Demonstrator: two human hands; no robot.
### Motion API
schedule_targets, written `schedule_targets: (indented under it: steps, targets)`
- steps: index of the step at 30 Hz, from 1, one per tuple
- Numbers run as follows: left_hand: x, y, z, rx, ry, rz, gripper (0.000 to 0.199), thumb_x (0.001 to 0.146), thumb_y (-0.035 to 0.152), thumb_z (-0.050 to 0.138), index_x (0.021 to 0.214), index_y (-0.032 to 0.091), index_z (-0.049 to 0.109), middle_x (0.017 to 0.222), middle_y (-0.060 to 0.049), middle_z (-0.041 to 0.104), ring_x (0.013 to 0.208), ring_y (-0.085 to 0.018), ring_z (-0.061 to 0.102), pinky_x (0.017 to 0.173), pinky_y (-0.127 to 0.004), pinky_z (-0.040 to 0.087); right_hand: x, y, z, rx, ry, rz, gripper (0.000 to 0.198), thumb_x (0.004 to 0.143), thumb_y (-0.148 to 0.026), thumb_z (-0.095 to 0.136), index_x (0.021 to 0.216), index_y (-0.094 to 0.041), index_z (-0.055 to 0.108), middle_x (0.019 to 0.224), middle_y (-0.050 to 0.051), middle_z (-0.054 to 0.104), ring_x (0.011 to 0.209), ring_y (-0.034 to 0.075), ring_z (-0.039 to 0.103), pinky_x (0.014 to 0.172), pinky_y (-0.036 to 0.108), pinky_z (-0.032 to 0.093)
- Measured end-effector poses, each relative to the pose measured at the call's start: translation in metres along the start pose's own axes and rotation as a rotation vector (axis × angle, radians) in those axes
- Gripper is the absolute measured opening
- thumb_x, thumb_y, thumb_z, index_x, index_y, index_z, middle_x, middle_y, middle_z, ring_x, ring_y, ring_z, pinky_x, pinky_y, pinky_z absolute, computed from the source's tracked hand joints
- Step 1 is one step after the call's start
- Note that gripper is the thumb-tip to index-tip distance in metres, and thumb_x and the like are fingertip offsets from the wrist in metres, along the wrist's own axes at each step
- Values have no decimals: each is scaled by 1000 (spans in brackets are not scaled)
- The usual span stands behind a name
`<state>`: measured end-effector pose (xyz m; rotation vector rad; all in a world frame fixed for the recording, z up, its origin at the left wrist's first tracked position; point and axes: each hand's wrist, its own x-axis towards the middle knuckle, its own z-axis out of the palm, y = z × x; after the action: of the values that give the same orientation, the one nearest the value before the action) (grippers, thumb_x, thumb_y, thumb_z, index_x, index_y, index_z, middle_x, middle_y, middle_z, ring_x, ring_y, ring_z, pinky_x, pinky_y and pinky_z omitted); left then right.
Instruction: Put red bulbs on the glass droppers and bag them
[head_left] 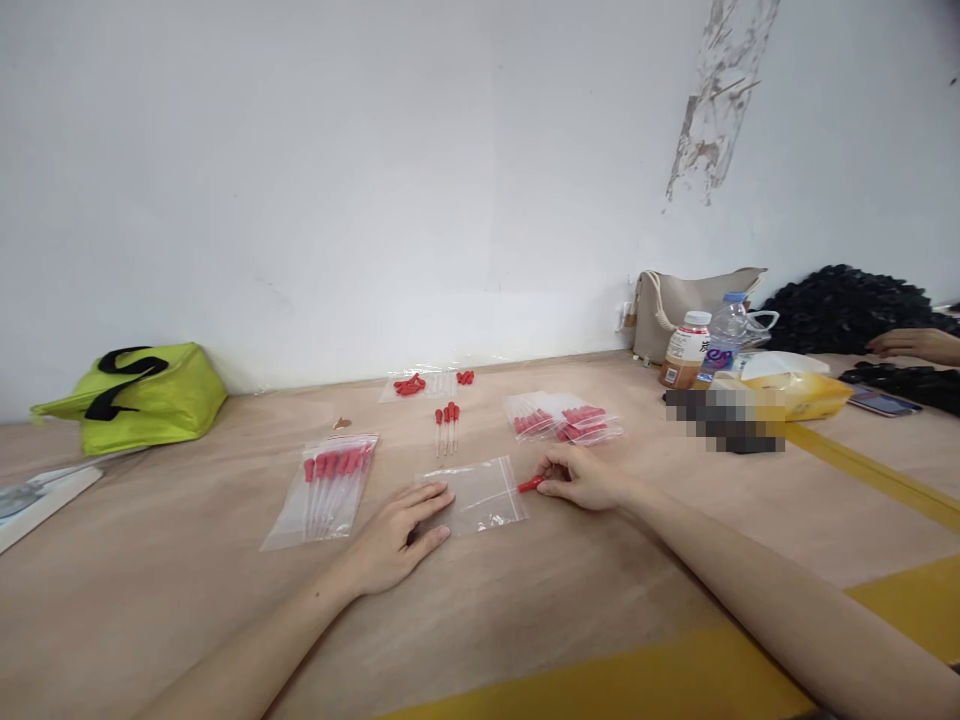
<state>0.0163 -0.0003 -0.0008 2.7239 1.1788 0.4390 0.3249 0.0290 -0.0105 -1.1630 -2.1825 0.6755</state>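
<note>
A clear zip bag (472,505) lies flat on the table before me. My left hand (401,535) rests on its left end, fingers stretched out and apart. At the bag's right, zip end, my right hand (577,478) pinches the red bulb of a dropper (531,484), whose thin clear tube reaches leftward at the bag; part of the bulb is hidden by my fingers. Behind the bag several red-bulbed droppers (447,415) lie side by side. To the left is a zip bag of droppers (330,480); more filled bags (564,417) lie beyond my right hand.
Red bulbs on clear plastic (409,384) lie near the wall. A yellow-green bag (157,395) stands at far left. Bottles (686,350), a tissue pack (802,392) and a grey bag (660,300) are at right. Another person's hand (915,344) is near a black pile (847,305).
</note>
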Motion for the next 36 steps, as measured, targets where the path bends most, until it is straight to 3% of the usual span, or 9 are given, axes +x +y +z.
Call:
schedule_targets:
  steps: [5,13,17,22,27,36]
  targets:
    - [1,0,1,-12,22,1,40,86,41,41,124,28,45,131,-2,43,120,-21,38,100,-41,31,3,-5,9,192,-5,-13,24,69,-36,61,80,-15,60,73,2,61,59,10,49,52,21,36]
    - [1,-2,2,13,22,19,40,87,40,40,125,29,44,131,-2,43,120,-21,37,99,-42,32,7,-11,8,99,15,-115,18,68,-33,63,76,-17,63,74,1,61,65,11,48,57,22,36]
    - [1,-3,3,13,24,21,40,87,40,40,125,29,44,130,-3,44,120,-22,38,99,-43,32,7,-12,4,179,44,-29,22,69,-37,61,77,-15,60,69,0,57,57,9,45,52,21,33]
    - [1,-3,3,-10,25,28,40,86,40,41,124,29,44,130,-3,44,119,-22,39,99,-43,31,9,-12,14,496,-76,-100,27,67,-38,64,69,-14,52,91,4,57,73,10,53,63,23,39]
    - [1,-2,1,-3,11,23,39,87,40,40,124,29,44,131,-3,43,120,-21,38,99,-43,31,13,-11,22,674,-222,-44,33,65,-39,66,69,-15,43,102,5,52,58,4,50,55,21,41]
    - [1,0,0,-7,24,8,39,86,41,41,123,29,46,130,-2,44,119,-22,39,99,-41,32,17,-10,30,640,-204,-44,31,70,-40,61,83,-17,47,77,-1,56,66,8,54,64,24,44]
